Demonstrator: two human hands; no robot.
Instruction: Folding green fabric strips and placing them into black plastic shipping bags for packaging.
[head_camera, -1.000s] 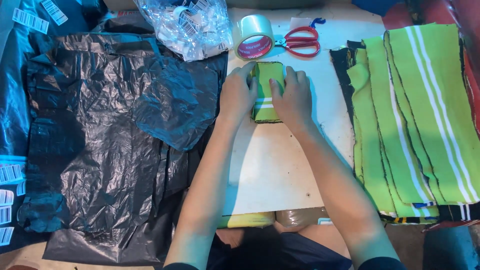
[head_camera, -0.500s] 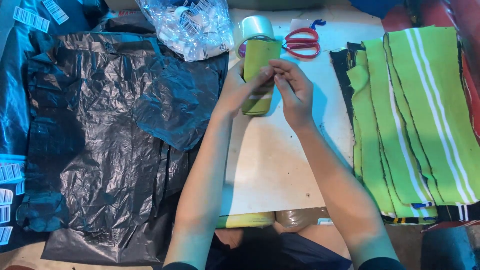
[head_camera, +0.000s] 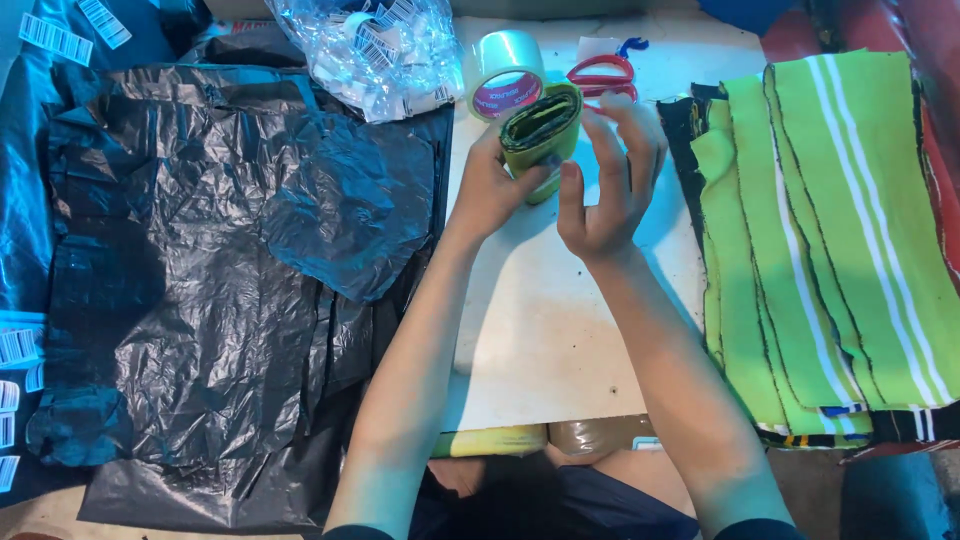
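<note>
Our two hands meet over the far middle of the bench (head_camera: 560, 340). The left hand (head_camera: 490, 185) and right hand (head_camera: 610, 180) have the rolled cloth (head_camera: 540, 130) between them, lifted off the bench. Just behind the roll: a tape roll (head_camera: 500, 75), with scissors (head_camera: 600, 72) to its right. Left of the tape, a bag of tags (head_camera: 375, 50) rests on the far edge of the plastic sheets (head_camera: 200, 300), which cover everything left of us. Right of our hands, a pile of flat cloths (head_camera: 820, 230) lies overlapped along the bench edge.
</note>
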